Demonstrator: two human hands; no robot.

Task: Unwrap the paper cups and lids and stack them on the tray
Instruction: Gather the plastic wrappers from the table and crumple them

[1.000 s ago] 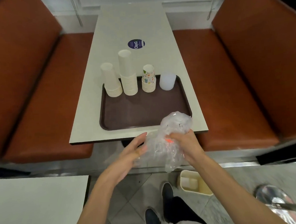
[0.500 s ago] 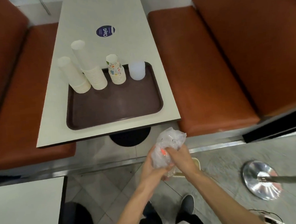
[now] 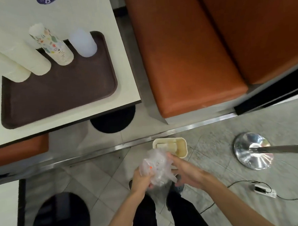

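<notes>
the left hand [image 3: 141, 180] has its fingers curled round the lower left of a crumpled clear plastic wrapper [image 3: 156, 166], gripping it. the right hand [image 3: 186, 171] meets the same wrapper from the right, thumb on top and fingers loosely spread with their tips at the plastic. whether they pinch it i cannot tell. the wrapper sits between the 2 hands, bunched into 1 wad with a small orange mark on its left side. it is held over the floor tiles and, in this view, overlaps the near rim of 1 small beige bin [image 3: 184, 145].

up and left, on the white table [image 3: 79, 10], 1 dark brown tray [image 3: 60, 95] lies close to the table's near right corner. 4 stacks stand side by side along the tray's far edge: the left white cup stack [image 3: 5, 65], the second white cup stack [image 3: 25, 50], 1 patterned cup stack [image 3: 53, 46] and 1 translucent lid stack [image 3: 84, 44] at the right end. the near half of the tray shows its brown surface.

right of the table is 1 orange bench seat [image 3: 185, 61], with a strip of floor between table edge and seat. 1 shiny stanchion base [image 3: 251, 152] stands well apart to the right of the hands, and 1 small white box [image 3: 263, 191] on a cable lies on the floor near it.
</notes>
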